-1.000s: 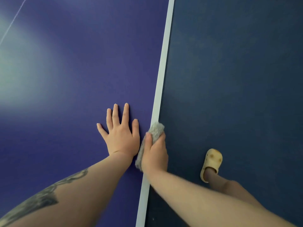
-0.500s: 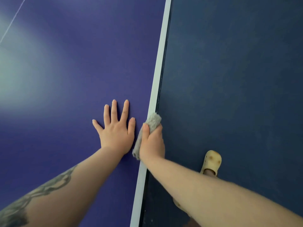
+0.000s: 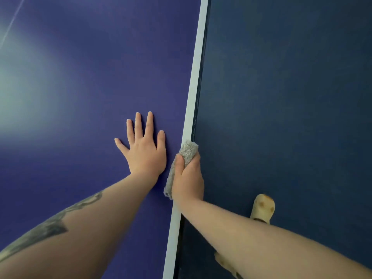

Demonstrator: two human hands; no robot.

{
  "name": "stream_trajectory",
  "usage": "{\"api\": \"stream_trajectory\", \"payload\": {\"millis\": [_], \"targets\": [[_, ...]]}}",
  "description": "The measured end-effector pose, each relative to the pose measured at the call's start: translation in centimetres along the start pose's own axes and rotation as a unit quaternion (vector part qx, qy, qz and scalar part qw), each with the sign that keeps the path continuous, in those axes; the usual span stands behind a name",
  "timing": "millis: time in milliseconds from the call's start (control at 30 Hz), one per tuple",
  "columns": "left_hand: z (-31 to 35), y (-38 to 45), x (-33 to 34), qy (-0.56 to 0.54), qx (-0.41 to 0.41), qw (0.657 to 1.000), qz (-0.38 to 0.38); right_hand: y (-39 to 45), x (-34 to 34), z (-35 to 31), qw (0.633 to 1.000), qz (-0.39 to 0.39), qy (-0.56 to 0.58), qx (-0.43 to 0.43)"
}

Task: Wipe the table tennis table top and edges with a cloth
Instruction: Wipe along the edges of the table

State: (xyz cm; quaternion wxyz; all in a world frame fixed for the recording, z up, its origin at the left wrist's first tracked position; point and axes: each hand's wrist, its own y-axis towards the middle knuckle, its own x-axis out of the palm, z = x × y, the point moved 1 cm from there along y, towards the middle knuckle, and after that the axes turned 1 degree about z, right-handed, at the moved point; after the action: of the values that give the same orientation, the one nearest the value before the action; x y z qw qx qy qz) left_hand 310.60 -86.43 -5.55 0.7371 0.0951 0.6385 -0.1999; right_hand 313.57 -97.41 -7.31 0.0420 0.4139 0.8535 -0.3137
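The purple table tennis table top fills the left of the view, bordered on the right by its white edge line. My left hand lies flat on the top with fingers spread, close to the edge. My right hand grips a grey fluffy cloth wrapped over the table's side edge, thumb on top and fingers down the side. The cloth's tail hangs out behind the palm over the white line.
Dark blue floor lies to the right of the table. My foot in a yellow clog stands on it near the edge, a second clog partly hidden under my right forearm. A thin white line crosses the top's far left corner.
Both hands have slid forward along the table edge, the cloth moving with the right hand. My foot in the clog has stepped forward too.
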Motion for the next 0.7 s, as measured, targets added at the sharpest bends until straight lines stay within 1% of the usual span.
{"api": "stream_trajectory", "payload": {"millis": [67, 133, 300, 367, 433, 533, 600, 700], "targets": [[0.0, 0.2, -0.2, 0.004, -0.004, 1.0, -0.002, 3.8, -0.4, -2.2, 1.0, 0.0, -0.008, 0.006], [0.1, 0.2, -0.2, 0.012, -0.004, 1.0, -0.006, 5.3, -0.6, -2.9, 1.0, -0.001, -0.013, 0.012], [0.1, 0.3, -0.3, 0.018, -0.002, 1.0, -0.004, -0.9, -1.0, -0.2, 0.998, -0.052, 0.005, 0.028], [0.1, 0.3, -0.3, 0.012, -0.004, 1.0, -0.002, 0.8, -1.0, -0.9, 0.999, -0.037, -0.012, 0.023], [0.1, 0.5, -0.3, 0.012, -0.007, 1.0, 0.002, 4.4, -0.8, -2.9, 1.0, -0.014, -0.019, 0.017], [0.1, 0.4, -0.2, 0.017, -0.005, 1.0, 0.008, 7.9, -0.9, -5.0, 1.0, 0.005, 0.0, 0.02], [0.0, 0.4, -0.1, 0.016, -0.004, 1.0, 0.01, 6.5, -0.9, -4.0, 1.0, -0.003, 0.008, 0.012], [-0.1, 0.3, 0.0, 0.015, -0.006, 1.0, 0.011, 1.6, -1.3, -1.5, 0.999, -0.048, -0.01, 0.008]]}}
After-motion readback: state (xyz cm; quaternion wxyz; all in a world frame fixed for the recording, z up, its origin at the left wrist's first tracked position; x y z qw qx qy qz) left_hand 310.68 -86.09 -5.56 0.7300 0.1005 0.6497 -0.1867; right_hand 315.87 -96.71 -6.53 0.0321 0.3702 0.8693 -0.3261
